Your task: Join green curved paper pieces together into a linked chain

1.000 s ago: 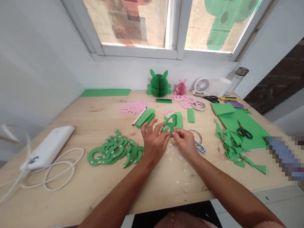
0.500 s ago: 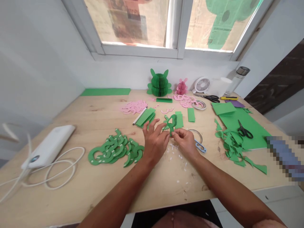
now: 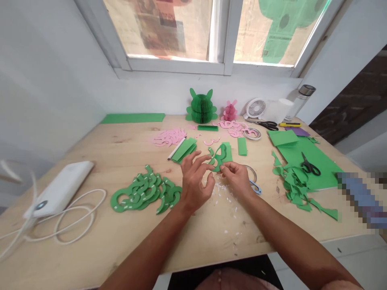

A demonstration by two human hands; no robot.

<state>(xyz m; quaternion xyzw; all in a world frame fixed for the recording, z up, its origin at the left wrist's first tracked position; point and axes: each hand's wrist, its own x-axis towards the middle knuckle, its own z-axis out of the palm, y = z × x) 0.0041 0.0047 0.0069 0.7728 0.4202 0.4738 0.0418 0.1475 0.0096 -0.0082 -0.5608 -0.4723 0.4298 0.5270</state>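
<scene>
My right hand [image 3: 236, 176] pinches the lower edge of a curved green paper cutout [image 3: 221, 154] between thumb and fingertips. Just left of it, my left hand [image 3: 196, 177] is open, its thumb apart from its fingers. Its fingertips come close to the cutout; I cannot tell if they touch it. To the left lies a pile of green paper arcs [image 3: 142, 191] with small white strips on them. A tape roll [image 3: 250, 173] and a blue-handled tool [image 3: 256, 187] are partly hidden behind my right hand. White scraps [image 3: 225, 197] are scattered below my hands.
Green offcuts [image 3: 294, 181] and black scissors [image 3: 311, 164] lie right, by a green sheet [image 3: 328, 167]. Pink cutouts [image 3: 169, 137], a pen [image 3: 176, 149] and a green honeycomb figure [image 3: 202, 108] are farther back. A white power bank [image 3: 62, 187] with a looped cable [image 3: 90, 219] lies left.
My left thumb and fingers have come apart and away from the cutout's lower edge. My right hand still pinches it. The view has shifted slightly.
</scene>
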